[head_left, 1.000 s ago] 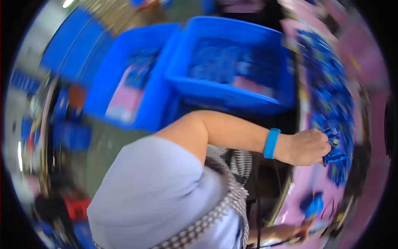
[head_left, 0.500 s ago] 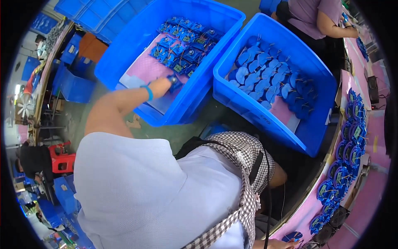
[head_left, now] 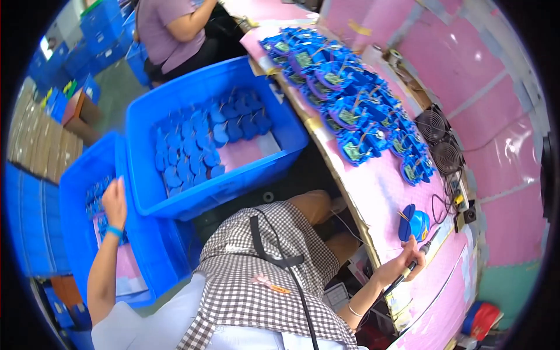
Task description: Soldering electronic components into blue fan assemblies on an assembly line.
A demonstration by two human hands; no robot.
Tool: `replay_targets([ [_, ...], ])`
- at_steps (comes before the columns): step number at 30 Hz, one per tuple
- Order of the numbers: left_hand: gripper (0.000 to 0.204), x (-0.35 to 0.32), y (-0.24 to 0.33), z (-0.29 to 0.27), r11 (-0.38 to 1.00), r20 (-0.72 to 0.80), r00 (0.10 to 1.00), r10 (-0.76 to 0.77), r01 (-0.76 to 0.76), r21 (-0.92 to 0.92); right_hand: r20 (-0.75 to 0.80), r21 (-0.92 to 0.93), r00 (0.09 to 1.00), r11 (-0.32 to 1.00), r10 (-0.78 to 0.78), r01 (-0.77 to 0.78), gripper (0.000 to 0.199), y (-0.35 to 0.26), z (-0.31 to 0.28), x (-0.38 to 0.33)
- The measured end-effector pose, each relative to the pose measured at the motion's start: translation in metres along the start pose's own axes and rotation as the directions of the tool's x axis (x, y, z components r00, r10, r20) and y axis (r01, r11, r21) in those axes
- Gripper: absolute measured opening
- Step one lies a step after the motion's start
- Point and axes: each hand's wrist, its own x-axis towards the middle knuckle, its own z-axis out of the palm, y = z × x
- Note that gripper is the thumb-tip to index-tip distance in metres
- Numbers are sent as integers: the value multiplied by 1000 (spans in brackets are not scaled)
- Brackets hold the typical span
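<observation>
My left hand [head_left: 115, 205], with a teal wristband, is over the left blue bin [head_left: 140, 274]. Its fingers are blurred, and I see nothing clear in them. Below and beside it are rows of small blue assemblies [head_left: 96, 195] on pink sheeting. My right hand [head_left: 406, 262] grips a soldering iron [head_left: 413, 265] with a black handle, its tip pointing away over the pink bench. Just beyond those fingers stands a blue plastic housing [head_left: 419, 224] with a darker rounded piece and thin wires. Whether the fingers touch it I cannot tell.
A larger blue bin [head_left: 233, 192] holds rows of blue rounded parts [head_left: 189, 146]. Many blue assemblies with circuit boards [head_left: 356, 116] crowd the pink-covered bench [head_left: 391, 198]. Two black round fans [head_left: 446, 157] and cables line its back. Another person [head_left: 169, 35] sits at the far left.
My view has swung right toward the bench. The left hand was low in the bin at a blue part; now it is raised. The right hand and soldering iron have come fully into view.
</observation>
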Motion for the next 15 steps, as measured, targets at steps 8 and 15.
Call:
replay_targets([
  [8, 37, 116, 440, 146, 395, -142, 527, 838, -765, -508, 114, 129, 989, 986, 94, -108, 20, 3, -6, 6],
  [15, 24, 140, 549, 206, 643, 434, 562, 704, -764, -52, 109, 123, 983, 979, 148, -161, 13, -7, -12, 7],
])
